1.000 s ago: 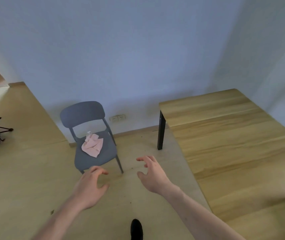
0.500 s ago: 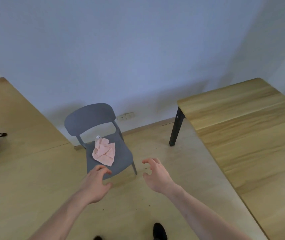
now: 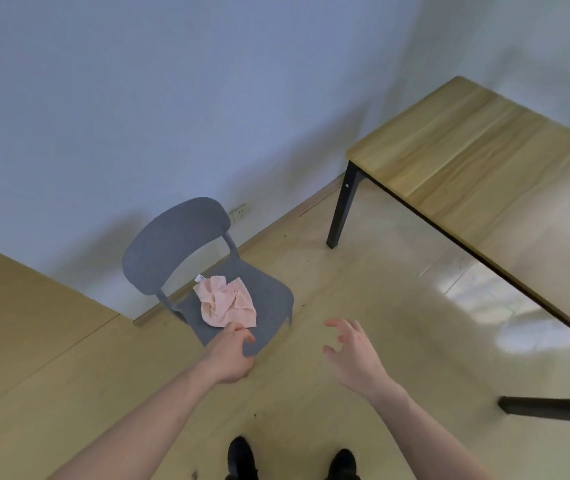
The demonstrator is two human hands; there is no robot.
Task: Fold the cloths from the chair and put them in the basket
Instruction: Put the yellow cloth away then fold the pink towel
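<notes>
Counting now: one pink cloth, crumpled (white tag poking out behind) on the seat of the one grey chair by the wall. Two bare hands out front. The left hand hangs over the seat's front edge, fingers loosely curled, just short of the cloth, holding nothing. The right hand hovers beside the chair over the floor, fingers spread wide, empty. One wooden table on black legs stands well off to the right. Two dark shoes below on glossy pale flooring; one wall socket behind the chair.
</notes>
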